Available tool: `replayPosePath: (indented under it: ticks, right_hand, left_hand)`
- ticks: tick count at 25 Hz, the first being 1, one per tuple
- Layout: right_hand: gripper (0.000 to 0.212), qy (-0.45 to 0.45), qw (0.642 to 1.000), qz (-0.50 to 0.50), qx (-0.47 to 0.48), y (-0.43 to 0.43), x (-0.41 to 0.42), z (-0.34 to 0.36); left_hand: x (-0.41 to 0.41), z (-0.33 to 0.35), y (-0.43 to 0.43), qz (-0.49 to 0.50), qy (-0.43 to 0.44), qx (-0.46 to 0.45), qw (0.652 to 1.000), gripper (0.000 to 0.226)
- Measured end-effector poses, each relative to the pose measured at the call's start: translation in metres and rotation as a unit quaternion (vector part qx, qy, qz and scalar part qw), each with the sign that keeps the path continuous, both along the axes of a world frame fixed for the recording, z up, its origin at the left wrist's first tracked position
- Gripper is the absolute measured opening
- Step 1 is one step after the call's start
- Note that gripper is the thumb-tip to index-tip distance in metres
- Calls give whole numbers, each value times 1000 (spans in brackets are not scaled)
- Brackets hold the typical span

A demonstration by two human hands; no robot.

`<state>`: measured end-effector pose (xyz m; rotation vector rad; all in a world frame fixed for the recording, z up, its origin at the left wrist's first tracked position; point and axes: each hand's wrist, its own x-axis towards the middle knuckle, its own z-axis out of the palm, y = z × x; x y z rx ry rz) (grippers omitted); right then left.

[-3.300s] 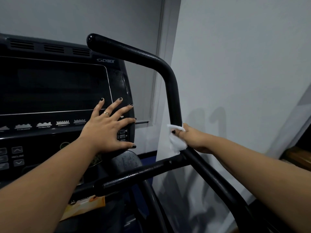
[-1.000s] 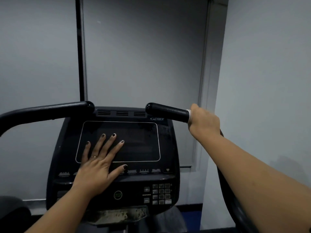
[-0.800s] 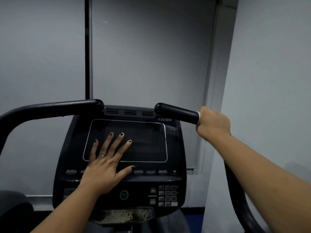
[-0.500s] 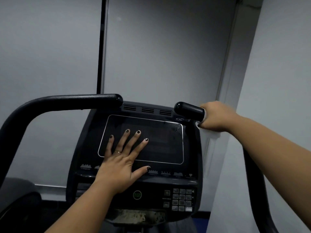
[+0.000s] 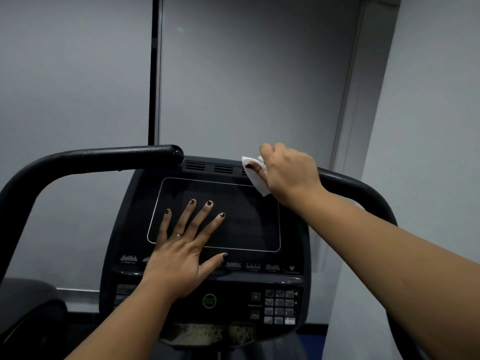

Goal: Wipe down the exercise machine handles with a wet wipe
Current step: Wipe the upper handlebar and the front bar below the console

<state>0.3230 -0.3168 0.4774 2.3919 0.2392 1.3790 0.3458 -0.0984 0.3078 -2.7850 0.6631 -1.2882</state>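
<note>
Grey walls back two handles; right hand grips one wipe, left hand splayed flat.

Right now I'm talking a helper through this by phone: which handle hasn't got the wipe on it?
Find the black console with the dark screen, where the left hand lies flat. Two black bars curve in toward its top. The one you want is the left handle: bare, its rounded end showing, while the right hand holds the white wipe at the other's end.
</note>
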Motion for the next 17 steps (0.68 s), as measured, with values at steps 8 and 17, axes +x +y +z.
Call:
replayPosePath:
  ticks: [8,17]
  right_hand:
    - [52,23,991,-39,128,-57,-33,-8]
    - [39,91,934,-120,323,-126,-61,-23]
  left_hand:
    - [-1,0,1,3,4,3,1000,74]
    - [-1,0,1,-11,-2,-6,1000,74]
